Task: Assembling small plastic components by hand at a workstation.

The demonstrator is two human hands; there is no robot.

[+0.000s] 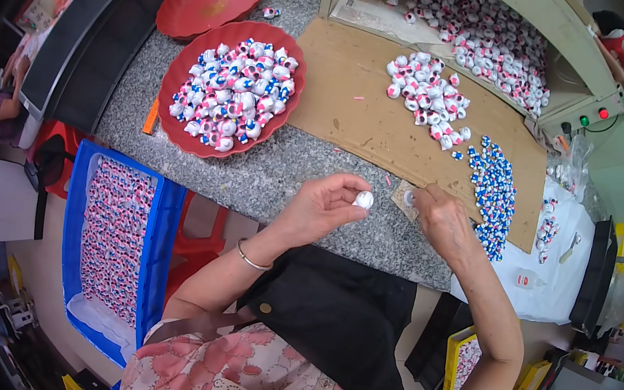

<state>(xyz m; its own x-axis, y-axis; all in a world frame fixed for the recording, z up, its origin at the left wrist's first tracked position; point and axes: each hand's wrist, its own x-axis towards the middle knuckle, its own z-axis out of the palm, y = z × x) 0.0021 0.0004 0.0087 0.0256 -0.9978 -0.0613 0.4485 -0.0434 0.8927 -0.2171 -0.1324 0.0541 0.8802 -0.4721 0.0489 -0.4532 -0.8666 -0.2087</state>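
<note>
Centrally, left hand (322,204) pinching white piece (364,199)

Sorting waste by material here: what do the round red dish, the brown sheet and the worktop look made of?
Red dish: probably plastic, glossy, with a moulded rim. Brown sheet: corrugated cardboard by the look, matte tan with worn edges. Worktop: speckled grey, like granite or a stone-look laminate; which one cannot be told.

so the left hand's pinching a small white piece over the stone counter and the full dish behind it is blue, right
Not quite. In the head view the left hand does pinch a small white piece over the stone counter, but the full dish behind it is red, not blue.
</note>
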